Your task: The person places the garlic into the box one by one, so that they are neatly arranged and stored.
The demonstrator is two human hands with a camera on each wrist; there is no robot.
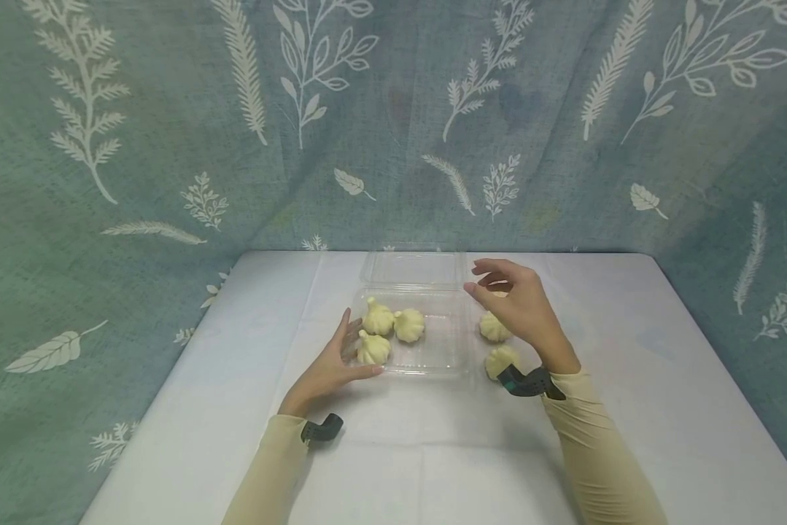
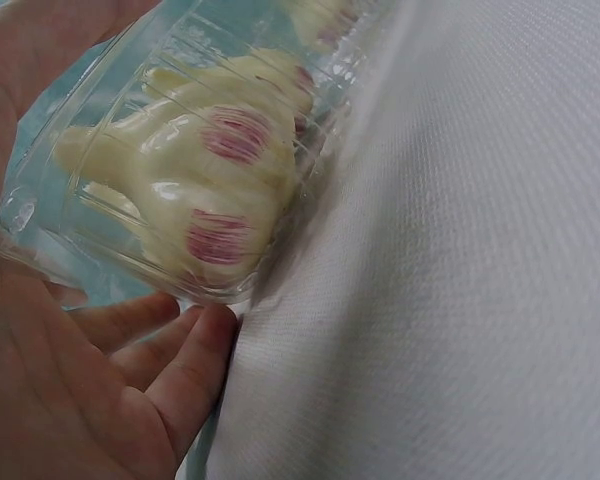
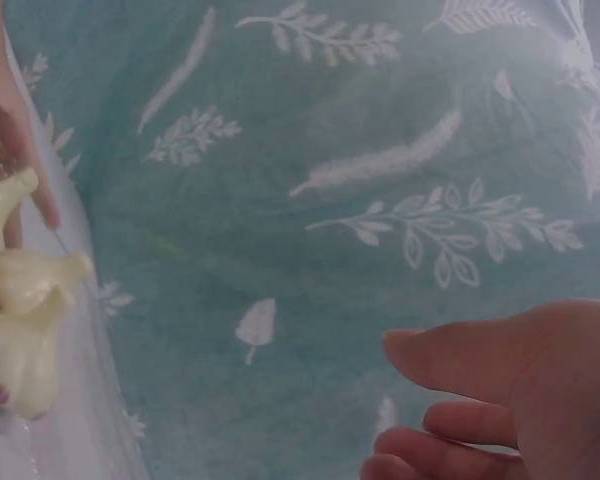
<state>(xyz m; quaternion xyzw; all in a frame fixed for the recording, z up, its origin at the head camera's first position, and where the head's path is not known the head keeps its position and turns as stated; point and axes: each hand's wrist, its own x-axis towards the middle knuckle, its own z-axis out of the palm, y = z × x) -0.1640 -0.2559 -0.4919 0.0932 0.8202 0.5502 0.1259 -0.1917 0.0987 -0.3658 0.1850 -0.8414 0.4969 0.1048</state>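
A clear plastic clamshell container point(image 1: 442, 343) stands on the table with its lid point(image 1: 414, 268) folded back. Three pale garlic bulbs point(image 1: 409, 325) lie in its left part. My left hand point(image 1: 330, 364) holds the container's front left corner, thumb along the front edge and fingers against the left side. Through the clear wall, a garlic bulb point(image 2: 195, 165) with purplish streaks shows close to that hand. My right hand point(image 1: 514, 299) is raised just right of the container, fingers loosely bent and apart from the thumb, with nothing between them.
Right of the container, a garlic bulb point(image 1: 494, 327) lies below my right hand, and another garlic bulb point(image 1: 500, 360) sits nearer me, partly behind the wrist strap. Something pale behind the hand is mostly hidden. A white cloth covers the table point(image 1: 393, 467); a patterned curtain point(image 1: 393, 146) hangs behind.
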